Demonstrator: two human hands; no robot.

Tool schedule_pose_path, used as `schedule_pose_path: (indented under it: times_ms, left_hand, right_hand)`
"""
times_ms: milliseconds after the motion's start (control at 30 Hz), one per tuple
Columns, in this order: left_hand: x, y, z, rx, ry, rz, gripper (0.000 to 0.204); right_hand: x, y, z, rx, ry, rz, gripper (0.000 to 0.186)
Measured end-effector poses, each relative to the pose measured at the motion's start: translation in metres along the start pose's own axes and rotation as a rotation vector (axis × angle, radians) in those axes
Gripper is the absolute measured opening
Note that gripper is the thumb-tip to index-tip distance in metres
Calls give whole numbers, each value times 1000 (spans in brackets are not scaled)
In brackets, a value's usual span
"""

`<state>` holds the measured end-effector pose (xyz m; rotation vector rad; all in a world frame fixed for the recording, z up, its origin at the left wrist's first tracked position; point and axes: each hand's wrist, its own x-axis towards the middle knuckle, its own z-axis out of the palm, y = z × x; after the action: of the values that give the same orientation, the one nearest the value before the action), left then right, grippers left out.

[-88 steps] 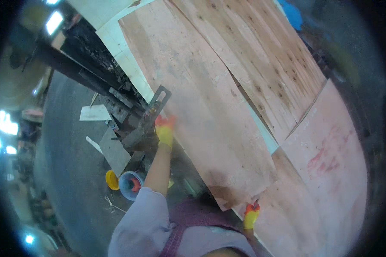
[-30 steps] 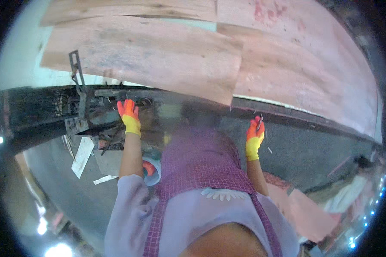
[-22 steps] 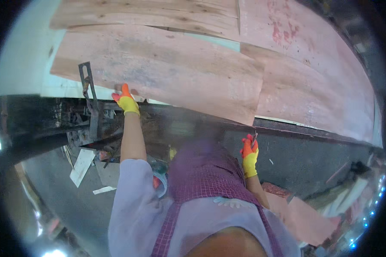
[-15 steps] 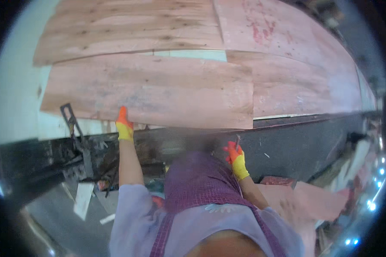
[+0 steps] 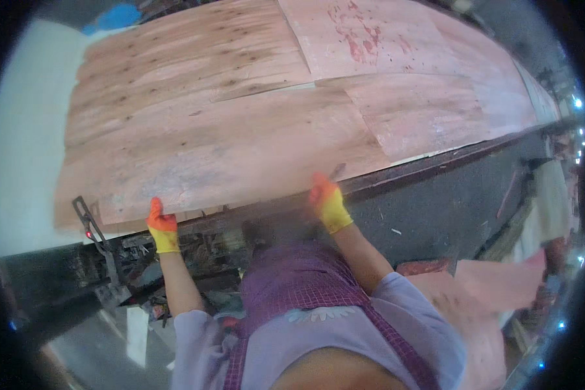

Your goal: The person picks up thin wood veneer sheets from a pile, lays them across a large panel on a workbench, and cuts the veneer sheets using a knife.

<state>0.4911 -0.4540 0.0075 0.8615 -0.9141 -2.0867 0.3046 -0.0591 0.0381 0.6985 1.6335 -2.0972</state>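
A wide pinkish-brown wood veneer sheet (image 5: 240, 149) lies at the near edge of the work surface, grey-smudged toward its left. My left hand (image 5: 163, 226), in an orange and yellow glove, is closed on its near edge with the thumb on top. My right hand (image 5: 329, 203), gloved alike, is closed at the near edge farther right. A small grey blade-like tool (image 5: 337, 171) sticks up from the right hand; its handle is hidden in the fingers. Whether the right fingers also pinch the sheet is blurred.
Other veneer sheets (image 5: 188, 52) lie behind and to the right (image 5: 422, 110), edges meeting or overlapping. A slotted dark metal bracket (image 5: 91, 224) stands at the left front. Pink veneer scraps (image 5: 494, 283) lie at lower right. A blue thing (image 5: 116, 18) sits at the far left.
The near sheet has shifted back against the sheets behind, narrowing the pale gap. My right hand has risen from below the edge to the sheet's border. The whole view has tilted.
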Motion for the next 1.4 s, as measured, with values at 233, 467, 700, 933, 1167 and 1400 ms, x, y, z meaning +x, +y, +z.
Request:
schedule_pose_path:
  times_ms: [233, 467, 700, 933, 1167, 1400]
  left_hand:
    - [7, -14, -77, -26, 167, -266, 28]
    - [-4, -35, -75, 687, -215, -1310, 65]
    - [133, -79, -81, 173, -133, -620, 36]
    - [330, -127, -52, -207, 192, -327, 32]
    - [398, -120, -32, -530, 8, -301, 31]
    - [437, -72, -24, 42, -46, 106, 23]
  right_hand:
    - [33, 41, 13, 15, -148, 129, 20]
    - [86, 104, -57, -405, -410, 216, 35]
    - [78, 91, -37, -756, -573, 326, 48]
    - [109, 138, 15, -460, -471, 69, 48]
    - [135, 99, 134, -593, -629, -266, 41]
    - [359, 147, 248, 115, -350, -629, 39]
